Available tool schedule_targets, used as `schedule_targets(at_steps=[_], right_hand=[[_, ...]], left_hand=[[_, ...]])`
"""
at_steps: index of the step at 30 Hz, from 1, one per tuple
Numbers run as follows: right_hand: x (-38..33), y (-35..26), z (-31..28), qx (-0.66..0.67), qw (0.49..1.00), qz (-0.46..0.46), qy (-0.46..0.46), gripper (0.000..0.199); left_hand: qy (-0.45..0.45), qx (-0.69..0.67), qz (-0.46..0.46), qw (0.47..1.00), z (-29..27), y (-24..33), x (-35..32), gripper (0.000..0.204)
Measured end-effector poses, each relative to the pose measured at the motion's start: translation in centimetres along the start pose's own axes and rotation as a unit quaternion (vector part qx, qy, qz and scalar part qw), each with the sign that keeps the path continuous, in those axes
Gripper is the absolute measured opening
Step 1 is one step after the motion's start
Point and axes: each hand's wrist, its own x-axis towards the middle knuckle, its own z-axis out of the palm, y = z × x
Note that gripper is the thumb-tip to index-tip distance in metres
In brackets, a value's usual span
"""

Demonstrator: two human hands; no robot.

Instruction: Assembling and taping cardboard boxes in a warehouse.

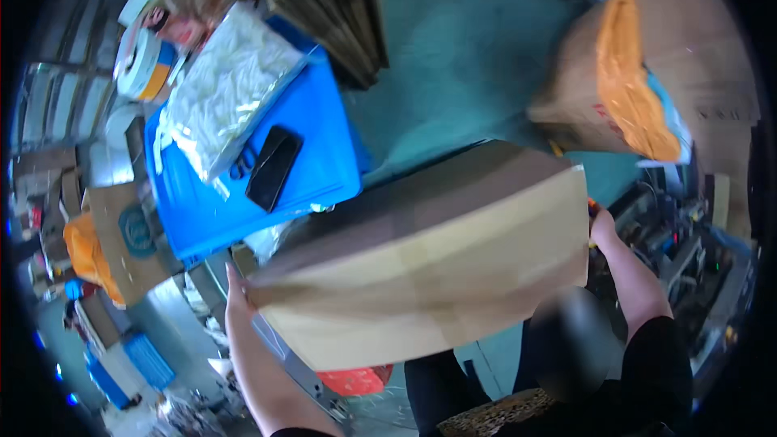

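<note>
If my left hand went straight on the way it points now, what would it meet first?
Probably the near edge of the blue plastic bin, just ahead of your left hand, though depth is unclear here.

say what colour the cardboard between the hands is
The cardboard is tan, its far part darker, in the head view.

Some dull, some shiny

The big brown cardboard point(437, 283) looks dull and smooth. The blue tub point(328, 137) looks like smooth plastic. The white bag point(231, 85) and orange bag point(627, 73) are crinkly, shiny plastic. The black phone point(275, 168) looks glossy.
</note>
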Motion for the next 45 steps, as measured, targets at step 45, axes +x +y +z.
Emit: schedule_targets(at_steps=[45], right_hand=[[-39.8,-14.0,12.9,-0.116,0.861,-0.260,-0.421,0.054]], left_hand=[[-0.454,-0.001,-0.029,0.890,12.5,-32.8,-20.8,0.032]])
